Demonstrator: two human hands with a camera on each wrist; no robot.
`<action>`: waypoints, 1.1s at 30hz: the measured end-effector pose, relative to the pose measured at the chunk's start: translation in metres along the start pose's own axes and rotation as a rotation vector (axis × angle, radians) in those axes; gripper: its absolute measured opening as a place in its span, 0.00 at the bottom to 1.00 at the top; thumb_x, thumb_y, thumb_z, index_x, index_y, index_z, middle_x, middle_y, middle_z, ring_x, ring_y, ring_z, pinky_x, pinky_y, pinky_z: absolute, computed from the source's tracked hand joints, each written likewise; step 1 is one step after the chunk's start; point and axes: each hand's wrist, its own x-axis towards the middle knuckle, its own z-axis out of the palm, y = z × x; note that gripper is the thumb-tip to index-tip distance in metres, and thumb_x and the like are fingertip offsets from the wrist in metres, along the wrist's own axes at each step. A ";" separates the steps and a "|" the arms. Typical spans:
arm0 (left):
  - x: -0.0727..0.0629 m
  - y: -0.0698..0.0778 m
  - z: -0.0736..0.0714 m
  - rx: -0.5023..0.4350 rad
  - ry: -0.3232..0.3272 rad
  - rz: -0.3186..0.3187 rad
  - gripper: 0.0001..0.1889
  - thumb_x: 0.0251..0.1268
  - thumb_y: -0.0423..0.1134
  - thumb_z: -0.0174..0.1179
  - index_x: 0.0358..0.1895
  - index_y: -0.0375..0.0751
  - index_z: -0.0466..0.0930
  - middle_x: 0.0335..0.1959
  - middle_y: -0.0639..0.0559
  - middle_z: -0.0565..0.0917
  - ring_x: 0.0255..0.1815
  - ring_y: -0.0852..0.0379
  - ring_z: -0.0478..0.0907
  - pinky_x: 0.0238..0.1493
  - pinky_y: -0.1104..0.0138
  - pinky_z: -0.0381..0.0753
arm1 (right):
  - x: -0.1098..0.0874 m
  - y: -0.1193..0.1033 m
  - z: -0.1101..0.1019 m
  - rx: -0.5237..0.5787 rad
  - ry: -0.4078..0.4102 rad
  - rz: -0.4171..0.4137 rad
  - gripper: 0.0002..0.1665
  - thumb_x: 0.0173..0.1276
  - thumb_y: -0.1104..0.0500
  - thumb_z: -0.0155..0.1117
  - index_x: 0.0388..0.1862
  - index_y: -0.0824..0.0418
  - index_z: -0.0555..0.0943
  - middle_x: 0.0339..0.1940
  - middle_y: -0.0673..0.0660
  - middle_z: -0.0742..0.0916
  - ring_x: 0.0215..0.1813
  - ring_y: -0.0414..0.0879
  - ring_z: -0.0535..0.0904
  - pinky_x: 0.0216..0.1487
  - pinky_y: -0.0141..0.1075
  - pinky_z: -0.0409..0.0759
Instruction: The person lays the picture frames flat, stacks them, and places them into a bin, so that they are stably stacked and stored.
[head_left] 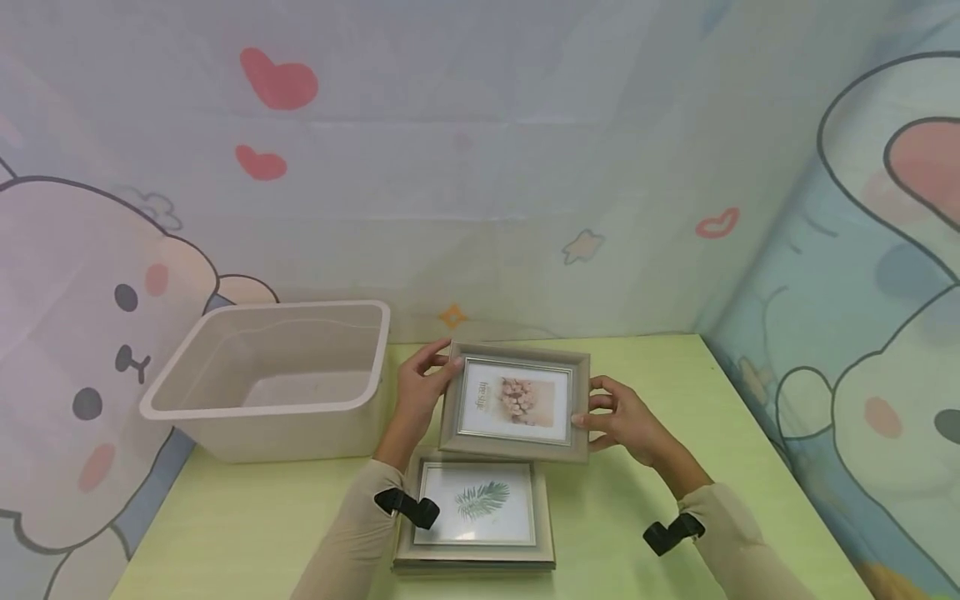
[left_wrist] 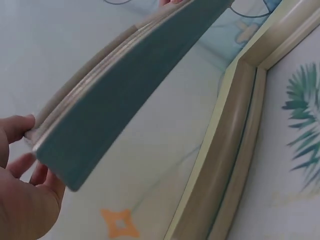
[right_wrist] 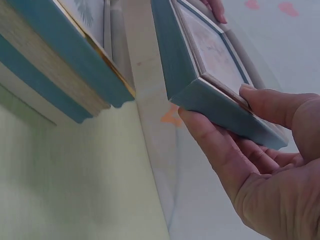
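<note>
Both hands hold up a beige picture frame (head_left: 453, 408) with a pink flower print, raised above the table. My left hand (head_left: 422, 392) grips its left end near the top corner, thumb on the front. At the right end my right hand (head_left: 626, 421) pinches the edge, its thumb on the face and fingers behind, as the right wrist view shows on the picture frame (right_wrist: 225, 100). Just below, nearer me, a second picture frame (head_left: 480, 504) with a green leaf print lies on top of a stack. The stack's layered sides (right_wrist: 60, 55) show in the right wrist view.
A beige plastic bin (head_left: 262, 433) stands on the left of the light green table (head_left: 645, 533). A cartoon-printed cloth wall (head_left: 480, 167) rises along the table's back edge. Black straps (head_left: 408, 507) with cameras sit on both wrists.
</note>
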 end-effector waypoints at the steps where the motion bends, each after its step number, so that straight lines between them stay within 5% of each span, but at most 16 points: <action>1: -0.003 0.000 -0.001 0.009 0.018 -0.002 0.23 0.60 0.27 0.67 0.60 0.28 0.78 0.30 0.57 0.78 0.20 0.69 0.71 0.26 0.77 0.73 | -0.002 0.000 0.002 0.001 -0.003 0.006 0.36 0.66 0.63 0.69 0.68 0.69 0.64 0.49 0.66 0.82 0.45 0.54 0.86 0.41 0.53 0.87; 6: -0.020 0.005 -0.011 0.102 0.070 -0.027 0.21 0.59 0.29 0.68 0.57 0.31 0.81 0.32 0.56 0.77 0.18 0.67 0.68 0.26 0.76 0.73 | -0.010 -0.002 0.015 -0.003 -0.016 0.044 0.36 0.65 0.62 0.70 0.67 0.70 0.65 0.44 0.63 0.81 0.42 0.52 0.86 0.39 0.52 0.87; 12: -0.040 0.008 -0.031 0.185 0.081 -0.131 0.22 0.59 0.31 0.69 0.58 0.30 0.81 0.32 0.53 0.78 0.23 0.66 0.72 0.26 0.74 0.75 | -0.018 -0.003 0.031 -0.007 -0.053 0.082 0.40 0.64 0.61 0.72 0.68 0.72 0.62 0.40 0.61 0.79 0.39 0.49 0.85 0.38 0.49 0.88; 22: -0.069 0.000 -0.057 0.305 0.042 -0.188 0.23 0.60 0.30 0.67 0.58 0.25 0.79 0.30 0.49 0.82 0.25 0.63 0.74 0.27 0.71 0.76 | -0.032 0.007 0.053 -0.008 -0.116 0.122 0.46 0.64 0.57 0.72 0.71 0.74 0.59 0.39 0.59 0.79 0.38 0.47 0.83 0.37 0.46 0.88; 33: -0.083 -0.003 -0.070 0.445 -0.023 -0.250 0.23 0.59 0.31 0.67 0.57 0.25 0.79 0.34 0.41 0.81 0.28 0.58 0.79 0.29 0.66 0.82 | -0.042 0.015 0.073 -0.062 -0.122 0.133 0.44 0.65 0.58 0.71 0.69 0.80 0.60 0.40 0.63 0.78 0.35 0.48 0.83 0.33 0.45 0.87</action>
